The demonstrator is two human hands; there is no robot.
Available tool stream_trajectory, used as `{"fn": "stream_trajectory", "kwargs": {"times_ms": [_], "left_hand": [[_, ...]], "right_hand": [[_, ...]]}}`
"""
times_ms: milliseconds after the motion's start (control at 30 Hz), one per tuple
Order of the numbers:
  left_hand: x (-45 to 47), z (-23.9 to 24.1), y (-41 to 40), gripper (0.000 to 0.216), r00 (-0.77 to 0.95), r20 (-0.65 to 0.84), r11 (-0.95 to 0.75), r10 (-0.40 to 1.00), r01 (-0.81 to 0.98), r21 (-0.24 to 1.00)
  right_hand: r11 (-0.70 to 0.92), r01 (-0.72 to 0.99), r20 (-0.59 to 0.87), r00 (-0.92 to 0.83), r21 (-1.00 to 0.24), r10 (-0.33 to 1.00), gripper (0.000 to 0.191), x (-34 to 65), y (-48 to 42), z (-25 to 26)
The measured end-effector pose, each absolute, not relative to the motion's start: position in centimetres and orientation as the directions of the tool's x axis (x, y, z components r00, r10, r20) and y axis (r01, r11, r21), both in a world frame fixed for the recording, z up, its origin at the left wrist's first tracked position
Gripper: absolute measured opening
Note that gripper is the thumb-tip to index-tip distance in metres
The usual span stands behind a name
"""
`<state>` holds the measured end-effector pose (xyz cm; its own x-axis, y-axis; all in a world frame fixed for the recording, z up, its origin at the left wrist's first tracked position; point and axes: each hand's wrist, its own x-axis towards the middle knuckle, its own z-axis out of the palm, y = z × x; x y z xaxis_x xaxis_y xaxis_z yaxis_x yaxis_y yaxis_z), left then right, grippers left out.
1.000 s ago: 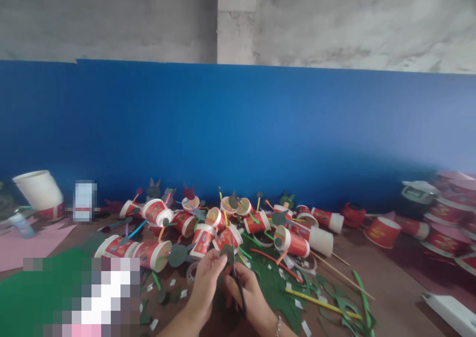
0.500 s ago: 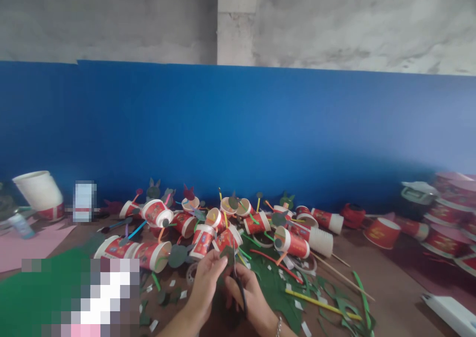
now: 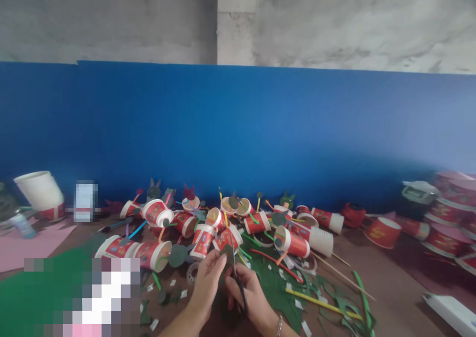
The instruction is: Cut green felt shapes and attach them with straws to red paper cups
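Note:
Between thumb and fingers, my left hand (image 3: 208, 278) pinches a small piece of dark green paper (image 3: 225, 251). My right hand (image 3: 250, 293) is wrapped round the black handles of a pair of scissors (image 3: 234, 263), with the blades pointing up and away from me. The blades lie at the right edge of the green piece; whether they are parted is too fine to tell. Just beyond my hands lie red paper cups (image 3: 227, 240) with coloured strips on them. Green sheet scraps (image 3: 273, 287) spread beside and under my right hand.
Wooden sticks (image 3: 345, 274), a yellow strip (image 3: 323, 304) and cut green offcuts lie to the right. At far right stand stacked red containers (image 3: 448, 235) and a white tool-like object (image 3: 451, 314). A white bucket (image 3: 40, 192) and green sheet (image 3: 44, 297) are at left. A blue panel (image 3: 238, 129) rises behind.
The scissors and the green piece have shifted very slightly in my hands. Both hands stay in nearly the same place, and the things on the table look unmoved.

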<state>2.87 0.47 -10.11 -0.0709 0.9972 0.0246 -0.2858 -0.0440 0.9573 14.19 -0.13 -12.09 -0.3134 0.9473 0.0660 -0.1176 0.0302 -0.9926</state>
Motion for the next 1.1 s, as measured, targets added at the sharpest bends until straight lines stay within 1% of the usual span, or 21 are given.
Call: {"fn": "stream_trajectory", "kwargs": {"times_ms": [100,200,433,800,933,1100], "left_hand": [[2.6,-10.1,0.6,0.029,-0.007,0.035,-0.035,0.999,-0.247,0.968],[2.5,-10.2,0.7,0.028,0.014,0.049,-0.045,0.999,-0.229,0.972],[2.5,-9.8,0.6,0.027,-0.004,0.069,-0.069,0.998,-0.234,0.97],[2.1,-9.8,1.0,0.031,-0.052,0.104,-0.111,0.993,-0.151,0.982],[2.2,-10.0,1.0,0.028,-0.058,0.127,-0.132,0.99,-0.08,0.988],[1.8,-10.3,1.3,0.025,0.002,0.22,-0.22,0.976,0.052,0.974]], "right_hand": [[0.041,-0.125,0.081,-0.331,-0.991,0.94,0.039,14.3,-0.2,-12.2],[0.045,-0.134,0.085,-0.316,-0.99,0.945,0.04,14.2,-0.2,-12.2],[0.037,-0.113,0.07,-0.295,-0.993,0.953,0.042,14.1,-0.3,-11.7],[0.023,-0.093,0.049,-0.291,-0.995,0.955,0.042,14.1,0.0,-12.0],[0.0,-0.09,0.027,-0.298,-0.996,0.954,0.041,14.2,-0.1,-11.8],[-0.018,-0.078,0.007,-0.303,-0.997,0.953,0.041,14.3,-0.3,-11.5]]}}
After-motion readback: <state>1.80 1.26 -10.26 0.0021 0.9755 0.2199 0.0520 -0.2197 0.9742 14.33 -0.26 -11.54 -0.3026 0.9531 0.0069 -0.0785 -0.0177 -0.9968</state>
